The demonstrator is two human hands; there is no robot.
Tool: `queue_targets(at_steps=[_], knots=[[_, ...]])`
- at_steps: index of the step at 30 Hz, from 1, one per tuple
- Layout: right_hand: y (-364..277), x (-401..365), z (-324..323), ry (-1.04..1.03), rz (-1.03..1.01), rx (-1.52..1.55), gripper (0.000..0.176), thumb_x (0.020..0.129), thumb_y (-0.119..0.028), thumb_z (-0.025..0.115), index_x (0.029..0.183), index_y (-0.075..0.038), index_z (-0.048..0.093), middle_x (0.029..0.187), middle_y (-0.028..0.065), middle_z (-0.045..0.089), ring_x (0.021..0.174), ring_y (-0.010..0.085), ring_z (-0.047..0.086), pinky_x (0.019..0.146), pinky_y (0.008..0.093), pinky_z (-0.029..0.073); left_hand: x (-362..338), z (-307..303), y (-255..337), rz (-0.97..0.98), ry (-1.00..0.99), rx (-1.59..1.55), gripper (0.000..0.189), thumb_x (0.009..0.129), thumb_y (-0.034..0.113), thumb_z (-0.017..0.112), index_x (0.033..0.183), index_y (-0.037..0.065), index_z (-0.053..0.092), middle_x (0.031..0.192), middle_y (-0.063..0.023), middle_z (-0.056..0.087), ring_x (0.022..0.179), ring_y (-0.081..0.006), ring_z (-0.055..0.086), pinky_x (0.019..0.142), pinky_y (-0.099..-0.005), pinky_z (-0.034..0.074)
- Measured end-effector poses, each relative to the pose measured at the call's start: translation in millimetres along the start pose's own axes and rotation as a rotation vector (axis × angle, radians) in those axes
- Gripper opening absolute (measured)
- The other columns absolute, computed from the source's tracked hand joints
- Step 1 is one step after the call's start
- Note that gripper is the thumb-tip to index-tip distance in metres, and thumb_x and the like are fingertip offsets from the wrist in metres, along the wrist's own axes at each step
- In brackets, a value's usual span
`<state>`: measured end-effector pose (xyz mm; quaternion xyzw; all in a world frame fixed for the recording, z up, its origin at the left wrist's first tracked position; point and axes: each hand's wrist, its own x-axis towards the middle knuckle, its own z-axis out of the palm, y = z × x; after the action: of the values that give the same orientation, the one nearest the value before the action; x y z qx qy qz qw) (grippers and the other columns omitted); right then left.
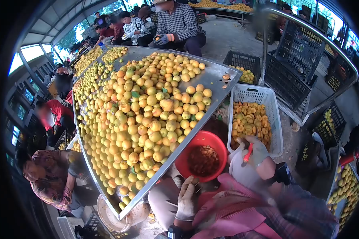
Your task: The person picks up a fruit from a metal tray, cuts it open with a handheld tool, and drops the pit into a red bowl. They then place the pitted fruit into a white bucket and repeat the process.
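My left hand, in a pale glove, is at the near edge of a red basin. Its fingers are bent together; whatever they hold, if anything, I cannot make out. Brown pits and dark wet matter lie in the basin. My gloved right hand is closed round a small knife with a red handle, its blade hardly visible. It is at the near edge of a white crate holding split orange apricots. Whole apricots cover most of the metal table in front of me.
Black crates stand inside a metal rail frame at right. A white bucket sits below the table's near corner. Across the table a person in a checked shirt sits; another person is at left.
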<state>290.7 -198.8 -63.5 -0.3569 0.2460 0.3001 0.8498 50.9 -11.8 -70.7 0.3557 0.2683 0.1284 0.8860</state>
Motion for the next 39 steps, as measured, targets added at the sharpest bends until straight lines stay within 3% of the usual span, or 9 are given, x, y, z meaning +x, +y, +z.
queue_targets(at_steps=[15,17,19,21,24,26,28,31,39], knots=[[82.0,112.0,194.2,-0.355,-0.418,-1.008,0.053,0.079,-0.011,0.068,0.129,-0.011,0.049,0.084,0.0019,0.059,0.055,0.0132,0.058,0.038,0.0262,0.043,11.0,-25.8,2.9,0.024,0.004,-0.061,0.038,0.100,0.023,0.047,0.131,0.001,0.047,0.121,-0.0143,0.059,0.107,-0.0236,0.059,0.092,-0.0382,0.048],[90.5,134.0,227.3,-0.395,-0.432,-1.126,0.051,0.076,-0.013,0.067,0.124,-0.009,0.051,0.092,0.0073,0.061,0.060,0.0170,0.061,0.050,0.0285,0.048,13.3,-26.7,12.4,0.015,0.076,-0.038,0.038,0.099,0.022,0.049,0.131,0.001,0.048,0.120,-0.0143,0.060,0.106,-0.0240,0.059,0.092,-0.0377,0.048],[107.3,176.8,237.3,-0.426,-0.658,-1.152,0.051,0.075,-0.018,0.070,0.122,-0.009,0.053,0.102,0.0134,0.067,0.097,0.0285,0.065,0.081,0.0358,0.051,16.7,-35.0,14.4,0.016,0.034,-0.096,0.040,0.100,0.019,0.049,0.135,0.001,0.044,0.123,-0.0131,0.058,0.107,-0.0217,0.058,0.095,-0.0347,0.046],[113.0,206.0,248.9,-0.383,-0.886,-1.383,0.052,0.074,-0.024,0.072,0.120,-0.010,0.055,0.102,0.0163,0.066,0.097,0.0335,0.064,0.081,0.0397,0.051,20.0,-32.8,20.1,-0.016,0.077,-0.083,0.039,0.100,0.020,0.048,0.135,0.002,0.044,0.124,-0.0123,0.058,0.109,-0.0211,0.057,0.096,-0.0345,0.045],[114.0,211.4,260.7,-0.384,-0.998,-1.504,0.051,0.073,-0.030,0.072,0.118,-0.011,0.055,0.101,0.0182,0.065,0.095,0.0362,0.063,0.082,0.0407,0.051,22.0,-18.9,29.0,0.003,0.279,-0.119,0.039,0.101,0.030,0.047,0.129,0.002,0.050,0.098,-0.0035,0.062,0.075,-0.0102,0.054,0.067,-0.0253,0.046],[107.8,217.2,263.0,-0.411,-0.977,-1.504,0.052,0.073,-0.030,0.072,0.118,-0.010,0.055,0.101,0.0185,0.065,0.094,0.0369,0.063,0.081,0.0402,0.051,24.5,-36.0,28.2,-0.047,0.110,-0.097,0.039,0.100,0.020,0.048,0.134,0.002,0.045,0.124,-0.0115,0.058,0.110,-0.0202,0.057,0.096,-0.0340,0.045],[102.0,211.5,258.8,-0.431,-0.955,-1.503,0.052,0.073,-0.030,0.072,0.117,-0.010,0.055,0.100,0.0188,0.065,0.092,0.0376,0.063,0.081,0.0398,0.051,25.5,-38.0,27.1,-0.027,0.093,-0.103,0.038,0.100,0.020,0.048,0.134,0.002,0.045,0.124,-0.0114,0.058,0.110,-0.0198,0.057,0.096,-0.0336,0.045],[86.3,177.9,250.0,-0.508,-0.421,-1.097,0.049,0.076,-0.018,0.073,0.122,-0.013,0.055,0.091,0.0066,0.066,0.064,0.0184,0.062,0.047,0.0301,0.047,27.5,-39.4,29.4,0.012,0.063,-0.085,0.038,0.100,0.020,0.048,0.134,0.002,0.046,0.125,-0.0114,0.057,0.110,-0.0191,0.057,0.095,-0.0327,0.046],[97.9,22.7,172.4,-0.669,-0.180,-1.079,0.057,0.079,-0.007,0.069,0.131,-0.003,0.047,0.101,0.0052,0.061,0.062,0.0112,0.058,0.038,0.0221,0.043,21.2,-20.6,36.8,0.126,0.078,0.034,0.045,0.097,0.016,0.053,0.138,0.001,0.039,0.123,-0.0092,0.054,0.109,-0.0192,0.055,0.097,-0.0326,0.044]])
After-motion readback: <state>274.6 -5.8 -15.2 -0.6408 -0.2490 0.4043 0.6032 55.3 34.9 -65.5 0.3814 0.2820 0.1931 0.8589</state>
